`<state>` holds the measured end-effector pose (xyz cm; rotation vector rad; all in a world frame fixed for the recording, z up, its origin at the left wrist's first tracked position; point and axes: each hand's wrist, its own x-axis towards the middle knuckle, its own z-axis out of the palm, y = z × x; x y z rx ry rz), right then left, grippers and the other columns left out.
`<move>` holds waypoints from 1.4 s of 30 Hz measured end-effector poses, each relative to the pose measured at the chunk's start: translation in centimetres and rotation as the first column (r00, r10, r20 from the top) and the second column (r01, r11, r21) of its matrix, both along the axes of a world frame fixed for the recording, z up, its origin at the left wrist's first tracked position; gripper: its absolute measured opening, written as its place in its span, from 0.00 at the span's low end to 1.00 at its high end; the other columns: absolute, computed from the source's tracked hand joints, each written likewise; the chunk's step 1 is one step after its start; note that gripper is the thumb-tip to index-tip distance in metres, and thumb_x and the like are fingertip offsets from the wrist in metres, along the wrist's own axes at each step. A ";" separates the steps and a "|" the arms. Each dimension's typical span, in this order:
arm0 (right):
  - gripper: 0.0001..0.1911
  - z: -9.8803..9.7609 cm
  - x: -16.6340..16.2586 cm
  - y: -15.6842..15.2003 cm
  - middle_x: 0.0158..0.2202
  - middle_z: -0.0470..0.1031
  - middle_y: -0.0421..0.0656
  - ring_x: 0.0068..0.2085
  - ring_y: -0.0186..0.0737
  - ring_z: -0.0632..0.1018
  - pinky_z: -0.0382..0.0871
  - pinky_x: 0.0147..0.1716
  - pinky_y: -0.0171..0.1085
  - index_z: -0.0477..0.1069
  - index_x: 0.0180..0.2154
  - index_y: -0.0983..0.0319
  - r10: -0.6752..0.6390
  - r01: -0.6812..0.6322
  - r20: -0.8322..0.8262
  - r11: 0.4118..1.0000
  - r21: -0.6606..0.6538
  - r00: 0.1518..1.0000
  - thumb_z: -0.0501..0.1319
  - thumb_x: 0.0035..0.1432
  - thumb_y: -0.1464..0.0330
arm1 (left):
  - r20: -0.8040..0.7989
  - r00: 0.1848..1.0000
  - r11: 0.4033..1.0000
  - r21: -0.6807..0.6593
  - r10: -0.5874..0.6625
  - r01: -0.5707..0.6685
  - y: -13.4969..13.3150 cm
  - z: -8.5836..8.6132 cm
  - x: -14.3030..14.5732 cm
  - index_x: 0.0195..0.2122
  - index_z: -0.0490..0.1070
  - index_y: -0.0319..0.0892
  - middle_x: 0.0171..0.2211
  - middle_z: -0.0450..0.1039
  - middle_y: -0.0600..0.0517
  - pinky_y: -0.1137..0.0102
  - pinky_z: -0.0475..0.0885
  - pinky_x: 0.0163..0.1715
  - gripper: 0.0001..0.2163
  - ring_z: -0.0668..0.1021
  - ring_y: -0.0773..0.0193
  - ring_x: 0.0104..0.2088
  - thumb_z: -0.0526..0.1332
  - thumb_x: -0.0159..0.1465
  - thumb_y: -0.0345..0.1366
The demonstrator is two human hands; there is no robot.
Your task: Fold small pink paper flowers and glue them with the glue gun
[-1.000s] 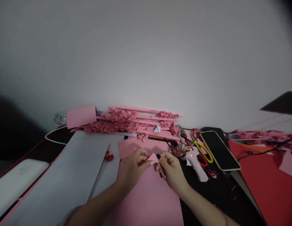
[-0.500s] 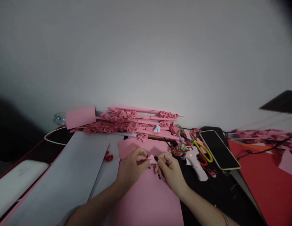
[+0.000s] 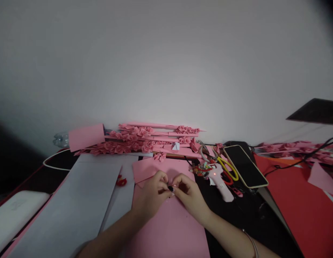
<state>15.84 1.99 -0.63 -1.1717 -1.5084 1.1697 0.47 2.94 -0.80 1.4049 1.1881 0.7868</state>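
Observation:
My left hand (image 3: 151,195) and my right hand (image 3: 190,193) meet fingertip to fingertip above a large pink paper sheet (image 3: 169,229). Both hands are closed in a pinch. The small pink folded paper piece they pinch is almost wholly hidden between the fingers. Dark painted nails show where the fingers touch.
Pink paper flower stems (image 3: 144,139) lie stacked along the wall. A pink glue gun (image 3: 220,182), yellow-handled scissors (image 3: 229,168) and a phone (image 3: 244,165) sit to the right. White sheets (image 3: 82,200) lie left, red paper (image 3: 298,204) right, a white device (image 3: 13,215) far left.
The small pink piece, seen as a triangle between the fingers earlier, is now covered by the closing fingertips. Both hands drew together. The view shifted slightly.

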 end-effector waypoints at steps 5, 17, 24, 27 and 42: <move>0.11 0.0 0.1 0.2 0.25 0.67 0.38 0.27 0.35 0.68 0.61 0.28 0.34 0.66 0.24 0.61 0.047 -0.049 -0.107 0.999 -0.024 0.993 0.64 0.54 0.64 | 0.012 1.000 1.000 -0.016 -0.005 0.005 -0.1 -0.2 -0.1 0.30 0.56 0.45 0.19 0.72 0.63 0.77 0.62 0.24 0.12 0.74 0.68 0.23 0.61 0.51 0.28; 0.20 0.3 0.7 0.5 0.25 0.67 0.39 0.28 0.36 0.69 0.63 0.31 0.34 0.69 0.26 0.63 0.055 -0.059 -0.097 0.997 -0.040 0.994 0.58 0.60 0.54 | 0.152 0.987 0.995 -0.074 -0.055 0.066 -0.1 -0.4 0.0 0.31 0.59 0.46 0.19 0.75 0.62 0.75 0.68 0.27 0.12 0.80 0.65 0.25 0.64 0.52 0.28; 0.12 0.3 1.6 -0.7 0.21 0.65 0.35 0.20 0.31 0.65 0.59 0.21 0.31 0.66 0.32 0.61 0.034 -0.033 0.035 0.999 -0.025 0.999 0.59 0.60 0.59 | 0.197 0.980 0.991 -0.120 -0.028 0.053 0.4 0.1 -0.1 0.37 0.66 0.42 0.20 0.76 0.57 0.71 0.72 0.28 0.12 0.80 0.63 0.25 0.66 0.53 0.32; 0.13 0.1 2.4 -1.4 0.17 0.63 0.33 0.18 0.29 0.62 0.56 0.19 0.30 0.63 0.26 0.61 0.065 -0.061 0.095 0.997 -0.051 0.993 0.58 0.61 0.63 | 0.222 0.973 0.988 -0.120 -0.067 0.095 0.3 0.0 0.1 0.35 0.68 0.40 0.22 0.77 0.54 0.70 0.73 0.29 0.11 0.80 0.63 0.25 0.66 0.52 0.32; 0.19 0.0 3.6 -0.8 0.20 0.69 0.37 0.16 0.27 0.64 0.52 0.15 0.29 0.66 0.27 0.63 0.179 -0.202 -0.121 0.956 -0.214 0.976 0.58 0.61 0.55 | 0.288 0.955 0.974 -0.186 -0.074 0.132 0.5 0.5 -0.1 0.33 0.74 0.37 0.25 0.78 0.50 0.69 0.76 0.33 0.06 0.80 0.64 0.27 0.64 0.55 0.33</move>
